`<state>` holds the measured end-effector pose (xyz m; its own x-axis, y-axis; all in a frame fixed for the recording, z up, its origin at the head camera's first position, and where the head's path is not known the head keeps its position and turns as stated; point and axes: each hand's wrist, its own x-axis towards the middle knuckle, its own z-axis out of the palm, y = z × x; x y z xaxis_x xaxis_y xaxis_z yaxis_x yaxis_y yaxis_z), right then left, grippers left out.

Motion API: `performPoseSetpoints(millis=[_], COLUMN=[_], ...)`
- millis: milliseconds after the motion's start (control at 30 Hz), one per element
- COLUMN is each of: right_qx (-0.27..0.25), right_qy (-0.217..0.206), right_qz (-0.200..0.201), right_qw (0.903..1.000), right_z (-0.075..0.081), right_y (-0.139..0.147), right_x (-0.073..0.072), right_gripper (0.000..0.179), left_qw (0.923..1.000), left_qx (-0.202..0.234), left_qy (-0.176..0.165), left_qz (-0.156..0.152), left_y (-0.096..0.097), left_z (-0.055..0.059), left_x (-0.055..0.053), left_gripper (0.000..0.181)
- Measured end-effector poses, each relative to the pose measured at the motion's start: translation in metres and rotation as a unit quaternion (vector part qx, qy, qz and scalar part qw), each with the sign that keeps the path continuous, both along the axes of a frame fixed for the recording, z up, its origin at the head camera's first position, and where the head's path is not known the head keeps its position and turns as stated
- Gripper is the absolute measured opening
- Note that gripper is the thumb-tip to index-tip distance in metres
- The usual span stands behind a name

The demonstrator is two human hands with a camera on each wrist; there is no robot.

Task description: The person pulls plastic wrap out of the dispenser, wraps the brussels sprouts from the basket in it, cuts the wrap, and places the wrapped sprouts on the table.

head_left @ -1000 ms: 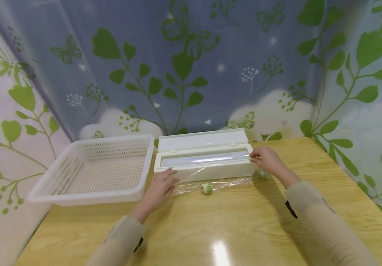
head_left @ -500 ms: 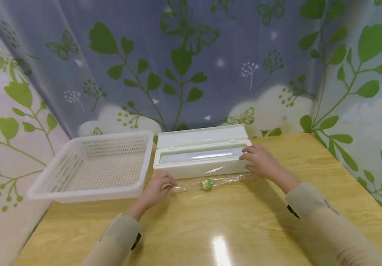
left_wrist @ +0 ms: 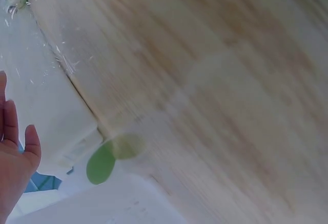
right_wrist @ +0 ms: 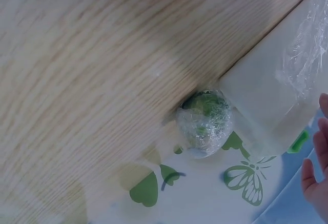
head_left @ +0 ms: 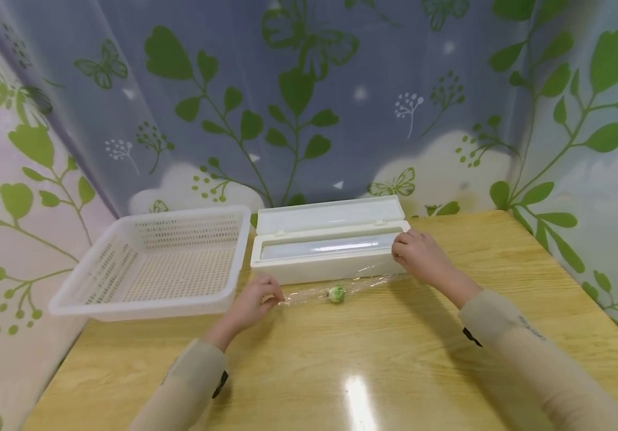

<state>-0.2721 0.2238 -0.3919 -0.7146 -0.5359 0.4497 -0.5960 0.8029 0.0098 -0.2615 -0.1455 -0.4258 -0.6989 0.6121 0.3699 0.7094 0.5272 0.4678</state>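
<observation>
A small green Brussels sprout [head_left: 336, 294] lies on a strip of clear cling film [head_left: 309, 296] in front of a long white cling film dispenser [head_left: 319, 269]. Its lid stands up, and the film roll [head_left: 335, 246] shows inside. My left hand [head_left: 255, 302] pinches the film's left end beside the dispenser's front left corner. At the dispenser's right end, my right hand [head_left: 420, 256] has its fingertips drawn together on the film's other end. A film-wrapped green ball [right_wrist: 205, 121] sits by the dispenser's end in the right wrist view; the right hand hides it from the head view.
A white perforated plastic basket [head_left: 179, 310] stands on the left of the wooden table [head_left: 287, 371], close to the dispenser. Behind the table hangs a blue curtain [head_left: 330, 131] printed with leaves and butterflies.
My right hand has come off the dispenser's right edge, opened, then closed on the film lower down. The left fingers have drawn together on the film's left end. The sprout stays on the film.
</observation>
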Motion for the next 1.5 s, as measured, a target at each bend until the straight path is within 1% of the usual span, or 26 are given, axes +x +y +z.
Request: performPoseSetpoints(millis=[100, 133, 200, 267, 333, 400, 467, 533, 600, 700, 800, 900, 1000, 1100, 1200, 1233, 1400, 1500], right_qx=[0.002, 0.004, 0.001, -0.013, -0.038, -0.064, -0.083, -0.083, -0.081, -0.079, -0.081, -0.069, -0.042, -0.027, -0.022, -0.024, -0.031, -0.046], right_qy=[0.009, 0.004, -0.027, -0.08, -0.141, -0.196, -0.241, -0.268, -0.289, -0.316, -0.343, -0.359, -0.367, -0.363, -0.349, -0.348, -0.327, -0.31], right_qz=[0.02, 0.028, 0.04, 0.046, 0.042, 0.037, 0.036, 0.034, 0.033, 0.025, 0.019, 0.024, 0.037, 0.05, 0.053, 0.049, 0.037, 0.033], right_qw=[0.9998, 0.9996, 0.9988, 0.9956, 0.9884, 0.9779, 0.9663, 0.9592, 0.9533, 0.9451, 0.9356, 0.9303, 0.9287, 0.9299, 0.9353, 0.9357, 0.9439, 0.9492], right_z=[0.0, 0.0, 0.0, 0.0, -0.002, -0.004, -0.007, -0.01, -0.013, -0.017, -0.019, -0.021, -0.024, -0.023, -0.021, -0.021, -0.019, -0.017], right_y=[0.003, 0.005, 0.007, 0.01, 0.013, 0.016, 0.018, 0.019, 0.02, 0.02, 0.018, 0.016, 0.013, 0.009, 0.008, 0.007, 0.01, 0.016], right_x=[0.004, 0.006, 0.009, 0.011, 0.012, 0.012, 0.012, 0.011, 0.01, 0.008, 0.006, 0.006, 0.006, 0.008, 0.01, 0.011, 0.013, 0.013], right_gripper=[0.017, 0.018, 0.017, 0.015, 0.012, 0.011, 0.011, 0.011, 0.012, 0.013, 0.015, 0.018, 0.02, 0.017, 0.013, 0.013, 0.015, 0.017], left_qw=[0.9995, 0.9991, 0.9981, 0.9972, 0.9967, 0.996, 0.9946, 0.9917, 0.9872, 0.9774, 0.9693, 0.9637, 0.9602, 0.9588, 0.9587, 0.9583, 0.9562, 0.9559], left_qx=[-0.011, -0.014, -0.017, -0.018, -0.022, -0.024, -0.029, -0.035, -0.044, -0.058, -0.081, -0.116, -0.162, -0.185, -0.189, -0.189, -0.198, -0.187], left_qy=[-0.026, -0.034, -0.049, -0.06, -0.064, -0.074, -0.088, -0.107, -0.126, -0.156, -0.17, -0.172, -0.163, -0.16, -0.162, -0.163, -0.16, -0.167], left_qz=[0.015, 0.021, 0.032, 0.041, 0.044, 0.044, 0.048, 0.062, 0.087, 0.13, 0.158, 0.168, 0.159, 0.144, 0.138, 0.139, 0.144, 0.153], left_y=[0.001, 0.0, -0.001, -0.002, -0.003, -0.003, -0.002, -0.001, 0.001, 0.003, 0.005, 0.006, 0.006, 0.006, 0.006, 0.006, 0.008, 0.009], left_z=[0.003, 0.004, 0.005, 0.005, 0.005, 0.005, 0.004, 0.004, 0.004, 0.005, 0.005, 0.005, 0.005, 0.005, 0.005, 0.005, 0.004, 0.006], left_x=[0.002, 0.003, 0.003, 0.004, 0.004, 0.004, 0.004, 0.004, 0.002, 0.0, -0.002, -0.003, -0.003, -0.002, -0.001, -0.001, -0.001, -0.001], left_gripper=[0.008, 0.008, 0.008, 0.008, 0.007, 0.008, 0.01, 0.013, 0.017, 0.022, 0.027, 0.031, 0.031, 0.022, 0.011, 0.009, 0.015, 0.018])
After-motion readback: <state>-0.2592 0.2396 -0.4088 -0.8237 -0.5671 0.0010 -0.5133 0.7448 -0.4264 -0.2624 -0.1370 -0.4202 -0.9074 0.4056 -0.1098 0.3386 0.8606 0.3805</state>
